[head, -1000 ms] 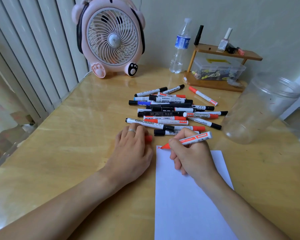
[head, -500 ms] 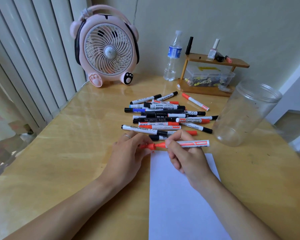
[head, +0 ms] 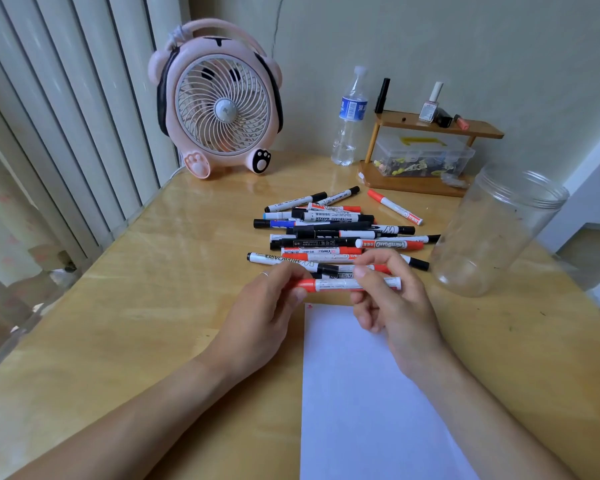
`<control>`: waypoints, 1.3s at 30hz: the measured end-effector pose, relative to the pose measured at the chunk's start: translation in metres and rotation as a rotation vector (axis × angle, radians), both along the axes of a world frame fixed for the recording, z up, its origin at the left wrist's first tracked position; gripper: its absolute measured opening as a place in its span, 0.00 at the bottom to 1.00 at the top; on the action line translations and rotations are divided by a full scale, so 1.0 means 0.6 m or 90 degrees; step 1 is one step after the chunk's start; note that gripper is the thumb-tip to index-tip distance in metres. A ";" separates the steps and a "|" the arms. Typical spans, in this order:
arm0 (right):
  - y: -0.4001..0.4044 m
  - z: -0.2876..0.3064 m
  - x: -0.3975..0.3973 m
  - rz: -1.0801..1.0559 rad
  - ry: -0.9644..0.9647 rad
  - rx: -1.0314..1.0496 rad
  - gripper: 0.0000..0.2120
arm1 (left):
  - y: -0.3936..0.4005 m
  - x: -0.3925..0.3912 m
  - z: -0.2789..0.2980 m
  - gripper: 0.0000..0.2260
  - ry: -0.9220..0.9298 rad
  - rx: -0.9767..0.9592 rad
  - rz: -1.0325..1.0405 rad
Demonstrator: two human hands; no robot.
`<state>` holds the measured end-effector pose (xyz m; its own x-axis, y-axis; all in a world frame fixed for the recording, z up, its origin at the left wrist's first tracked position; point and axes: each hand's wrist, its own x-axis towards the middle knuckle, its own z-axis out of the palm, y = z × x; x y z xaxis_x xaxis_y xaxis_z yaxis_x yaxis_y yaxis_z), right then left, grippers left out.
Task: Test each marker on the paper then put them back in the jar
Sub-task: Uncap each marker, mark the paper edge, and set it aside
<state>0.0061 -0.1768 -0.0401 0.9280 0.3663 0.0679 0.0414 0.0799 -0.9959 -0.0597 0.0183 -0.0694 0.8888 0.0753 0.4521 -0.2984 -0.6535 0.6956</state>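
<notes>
Above the top edge of the paper (head: 368, 393), both hands hold one red marker (head: 340, 285) level, its length running left to right. The left hand (head: 267, 310) pinches the red cap end between thumb and curled fingers; a ring shows on one finger. The right hand (head: 392, 299) grips the white barrel, thumb on the near side and fingers curled over the far side. The cap sits on the marker. A small red mark lies at the paper's top left corner.

Just behind the hands, a pile of markers (head: 333, 233) lies on the counter (head: 153, 306), with black, red and blue caps, most lying roughly crosswise. One red marker lies apart, at an angle, toward the back right of the pile. To the right stands a clear plastic jar (head: 496, 230), open at the top. Farther back are a pink fan (head: 219, 105), a water bottle (head: 350, 116) and a small wooden shelf (head: 433, 129) with little bottles on top and a clear box underneath.
</notes>
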 end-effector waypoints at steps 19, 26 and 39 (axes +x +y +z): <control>-0.013 -0.029 0.003 0.062 -0.364 -0.321 0.06 | 0.001 0.006 -0.019 0.14 0.057 0.043 -0.029; -0.016 -0.023 0.004 0.072 -0.372 -0.343 0.10 | -0.003 0.002 -0.018 0.13 0.069 0.054 -0.048; -0.047 -0.001 0.021 0.046 -0.439 -0.507 0.06 | -0.003 0.008 -0.014 0.12 0.046 0.032 -0.022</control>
<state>0.0187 -0.2051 -0.0405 0.7537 0.5905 0.2885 0.6403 -0.5611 -0.5245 -0.0551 0.0166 -0.0775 0.9210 0.0228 0.3889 -0.2715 -0.6782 0.6829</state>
